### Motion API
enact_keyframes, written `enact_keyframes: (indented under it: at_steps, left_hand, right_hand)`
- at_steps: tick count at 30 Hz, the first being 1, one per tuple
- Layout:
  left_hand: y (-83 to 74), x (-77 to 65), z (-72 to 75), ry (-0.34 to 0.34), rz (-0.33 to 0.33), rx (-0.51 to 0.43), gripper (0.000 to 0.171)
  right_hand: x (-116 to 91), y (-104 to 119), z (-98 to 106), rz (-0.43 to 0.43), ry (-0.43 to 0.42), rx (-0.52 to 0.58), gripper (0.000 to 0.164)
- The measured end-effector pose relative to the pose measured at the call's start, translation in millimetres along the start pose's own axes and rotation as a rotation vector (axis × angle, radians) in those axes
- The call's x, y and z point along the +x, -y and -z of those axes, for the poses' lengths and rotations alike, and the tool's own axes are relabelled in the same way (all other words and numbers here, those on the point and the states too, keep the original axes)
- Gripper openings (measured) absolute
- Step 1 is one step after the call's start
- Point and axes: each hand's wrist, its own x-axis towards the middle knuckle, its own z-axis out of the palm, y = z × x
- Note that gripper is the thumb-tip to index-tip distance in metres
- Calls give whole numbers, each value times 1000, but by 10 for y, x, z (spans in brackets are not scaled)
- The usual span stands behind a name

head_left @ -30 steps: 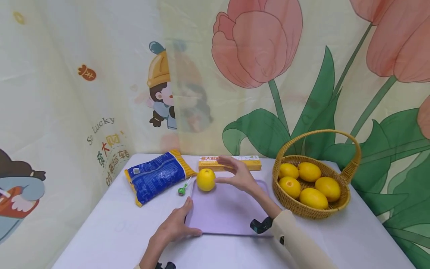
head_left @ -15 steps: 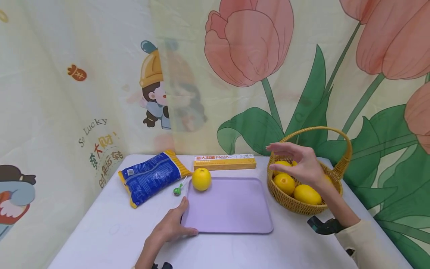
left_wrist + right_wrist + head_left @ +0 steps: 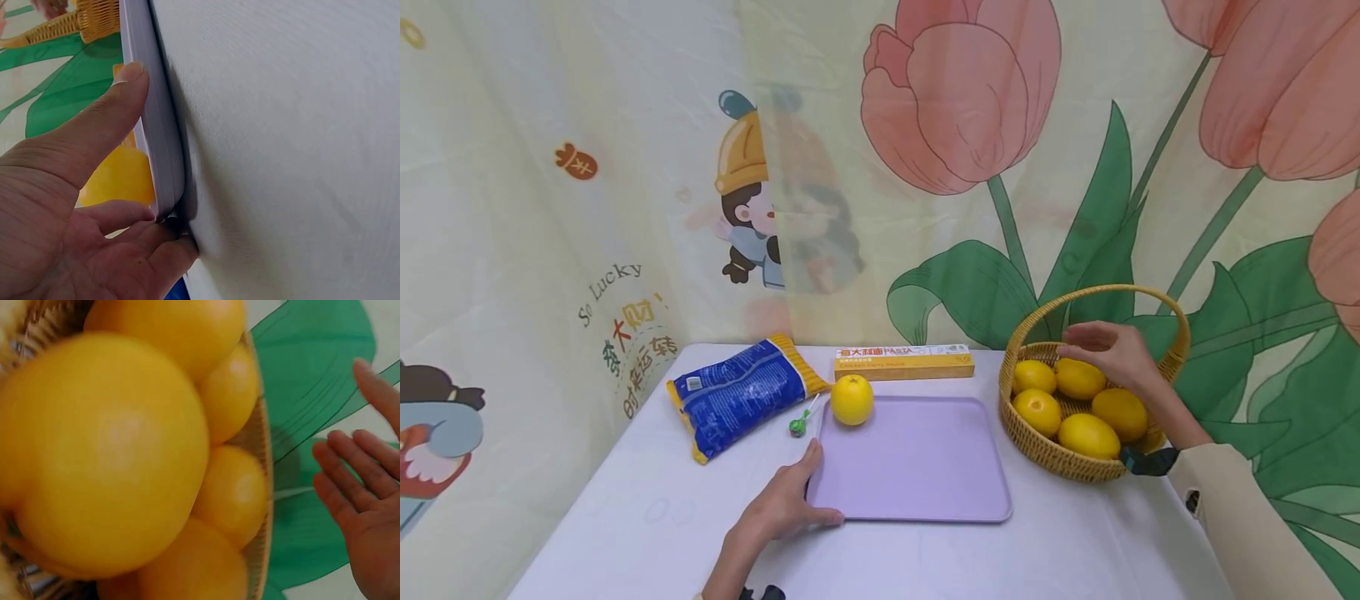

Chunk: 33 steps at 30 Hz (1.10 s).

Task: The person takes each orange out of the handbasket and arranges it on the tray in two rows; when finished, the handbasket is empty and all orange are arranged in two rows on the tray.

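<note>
My left hand holds the near left corner of a lilac tray. In the left wrist view the thumb lies along the tray's front side and the fingers bend round its corner. A round yellow fruit, like an orange, sits at the tray's far left corner. My right hand hovers over a wicker basket, fingers loosely bent and nothing held. Inside the basket lie several yellow fruits, some round, some oval. Seen from the right wrist, the hand is apart from the fruits, palm showing.
Left of the tray lies a blue and yellow packet, with a green lollipop between them. A pasta box stands behind the tray. The basket's tall handle arches over the fruits. A printed curtain hangs behind the white table.
My right hand has moved from beside the fruit on the tray rightward to above the basket, then a little farther back over it. The left hand has stayed at the tray corner.
</note>
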Motion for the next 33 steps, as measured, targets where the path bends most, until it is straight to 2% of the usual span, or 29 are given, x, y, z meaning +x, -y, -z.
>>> enact_keyframes:
  at_steps: [5,9,14,19,24,29,33]
  left_hand:
    - [8,-14,6,-12,-28,-10,125]
    - [7,-6,11,-15,-38,-11,124]
    - [-3,13,-8,-3,-50,-9,123]
    - [-3,14,-31,-6,-51,-8,121]
    - [-6,32,-48,-18,-63,-9,120]
    - [-5,21,-60,-27,-59,-4,121]
    - [19,-19,-28,-36,-42,-6,121]
  right_hand:
    - [140,-198,-11,-75,106,-100,73]
    - [215,-317,-25,-87,163,-173,74]
    - [203,-437,-26,-110,229,-241,77]
    - [205,-496,-65,-49,294,-289,70]
    - [248,-503,-64,23,297,-366,60]
    - [255,-475,-32,3,301,-364,61]
    - [257,-436,-61,-14,265,-333,64]
